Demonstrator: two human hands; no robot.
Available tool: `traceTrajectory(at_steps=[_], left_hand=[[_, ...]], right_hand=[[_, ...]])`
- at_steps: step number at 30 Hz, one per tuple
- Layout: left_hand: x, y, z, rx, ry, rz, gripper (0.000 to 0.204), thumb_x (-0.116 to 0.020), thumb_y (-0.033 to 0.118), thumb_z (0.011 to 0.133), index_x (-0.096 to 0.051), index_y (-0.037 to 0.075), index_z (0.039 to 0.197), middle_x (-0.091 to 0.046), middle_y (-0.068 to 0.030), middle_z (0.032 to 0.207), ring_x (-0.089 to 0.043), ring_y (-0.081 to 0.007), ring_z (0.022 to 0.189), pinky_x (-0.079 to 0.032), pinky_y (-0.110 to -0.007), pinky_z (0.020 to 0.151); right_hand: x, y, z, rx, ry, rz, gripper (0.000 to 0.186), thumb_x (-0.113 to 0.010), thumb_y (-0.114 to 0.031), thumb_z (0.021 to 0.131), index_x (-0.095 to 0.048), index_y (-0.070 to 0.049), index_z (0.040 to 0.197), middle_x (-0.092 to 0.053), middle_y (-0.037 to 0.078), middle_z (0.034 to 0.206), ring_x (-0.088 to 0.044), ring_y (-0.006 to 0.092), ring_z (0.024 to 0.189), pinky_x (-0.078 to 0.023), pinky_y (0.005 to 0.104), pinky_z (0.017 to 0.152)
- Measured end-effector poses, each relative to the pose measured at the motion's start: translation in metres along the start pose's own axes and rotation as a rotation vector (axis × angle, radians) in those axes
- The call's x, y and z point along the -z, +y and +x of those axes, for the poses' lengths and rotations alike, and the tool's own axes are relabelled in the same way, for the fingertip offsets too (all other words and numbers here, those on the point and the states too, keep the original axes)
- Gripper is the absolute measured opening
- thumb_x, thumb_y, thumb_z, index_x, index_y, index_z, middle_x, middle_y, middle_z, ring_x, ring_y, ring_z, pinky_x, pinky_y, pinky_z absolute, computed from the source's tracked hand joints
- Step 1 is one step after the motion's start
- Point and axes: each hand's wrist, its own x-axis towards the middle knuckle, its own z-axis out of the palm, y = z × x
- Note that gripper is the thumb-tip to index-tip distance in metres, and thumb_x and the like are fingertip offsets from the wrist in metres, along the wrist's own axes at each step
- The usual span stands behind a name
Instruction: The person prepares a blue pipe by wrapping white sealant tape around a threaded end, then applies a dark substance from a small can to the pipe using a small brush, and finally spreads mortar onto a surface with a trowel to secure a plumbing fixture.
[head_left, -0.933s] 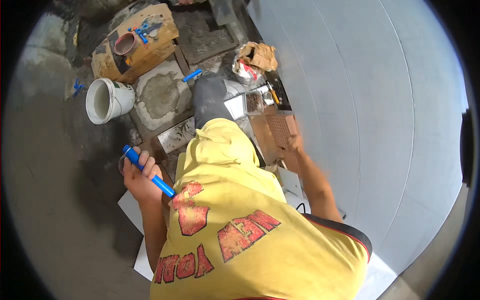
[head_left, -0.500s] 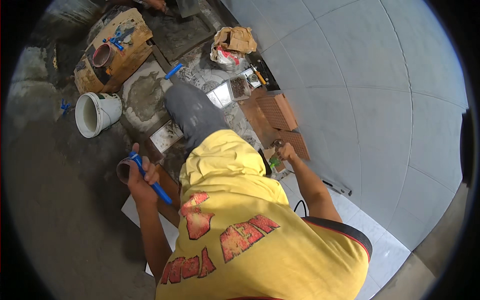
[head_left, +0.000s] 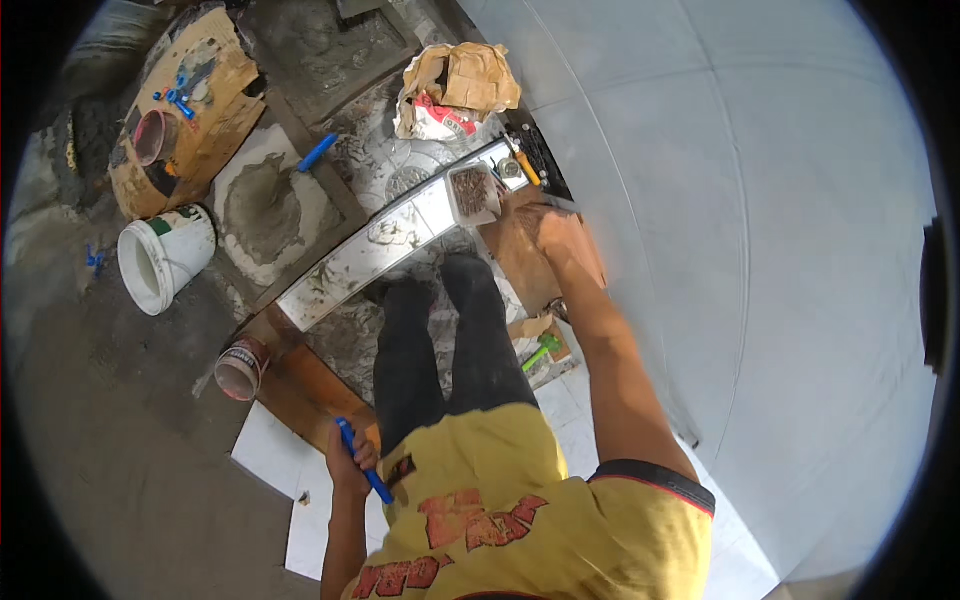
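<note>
My left hand (head_left: pixel 354 458) is closed around a long blue bar-shaped tool (head_left: pixel 379 488), close to my left hip. With my arm stretched out, my right hand (head_left: pixel 562 236) is over the terracotta hollow bricks (head_left: pixel 598 264) by the wall, at the edge of a brown board (head_left: pixel 520 262). Its fingers are blurred, and whether it grips anything does not show. A bright green plastic piece (head_left: pixel 543 350) lies below that forearm, next to torn brown paper. Beyond the hand are a clear tub of small brown pieces (head_left: pixel 472 192) and an orange-handled tool (head_left: pixel 526 168).
A white bucket (head_left: pixel 150 275) and a smaller reddish bucket (head_left: pixel 242 368) stand at left. A long pale tile strip (head_left: pixel 350 265) crosses ahead of my feet. A torn paper sack (head_left: pixel 462 85), wet mortar (head_left: pixel 262 205), another blue bar (head_left: pixel 317 152) and a cardboard box (head_left: pixel 190 120) lie farther off.
My right hand has moved forward from near the green piece to the bricks. My left hand has come back nearer my body with the blue tool. My view has shifted and my legs now show.
</note>
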Motion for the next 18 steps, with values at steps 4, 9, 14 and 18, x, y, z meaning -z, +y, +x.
traceTrajectory(at_steps=[4,9,14,18], left_hand=[[0.026,-0.050,0.032,0.056,0.270,-0.008,0.033,-0.046,0.051,0.103,-0.056,0.019,0.103,-0.043,0.0027,0.065,-0.035,-0.0077,0.046,-0.028,-0.022,0.039],[0.025,-0.101,0.048,0.133,0.426,-0.115,0.032,-0.046,0.046,0.103,-0.060,0.018,0.107,-0.045,0.0012,0.062,-0.036,-0.0088,0.043,-0.030,-0.023,0.039],[0.012,-0.131,0.061,0.147,0.424,-0.096,0.035,-0.049,0.048,0.102,-0.056,0.015,0.113,-0.044,0.0019,0.064,-0.038,-0.0090,0.047,-0.031,-0.024,0.041],[0.000,-0.132,0.056,0.160,0.307,-0.052,0.038,-0.049,0.047,0.102,-0.056,0.013,0.117,-0.045,0.0016,0.066,-0.039,-0.0089,0.049,-0.032,-0.024,0.042]], right_hand=[[-0.021,-0.051,0.069,-0.033,-0.119,0.020,0.019,-0.055,-0.013,0.091,-0.069,-0.002,0.096,-0.071,0.022,0.101,-0.070,0.0382,0.097,-0.057,0.0451,0.086],[-0.046,-0.073,0.154,0.025,-0.167,0.042,0.022,-0.058,-0.013,0.089,-0.063,-0.003,0.107,-0.069,0.025,0.109,-0.067,0.0396,0.104,-0.057,0.0459,0.086],[-0.078,-0.054,0.184,-0.008,-0.262,-0.042,0.024,-0.058,-0.017,0.090,-0.063,-0.001,0.106,-0.069,0.025,0.109,-0.067,0.0395,0.105,-0.056,0.0461,0.090],[-0.075,-0.037,0.180,0.130,-0.120,-0.024,0.028,-0.063,-0.018,0.086,-0.063,-0.001,0.109,-0.070,0.023,0.105,-0.068,0.0378,0.102,-0.055,0.0463,0.089]])
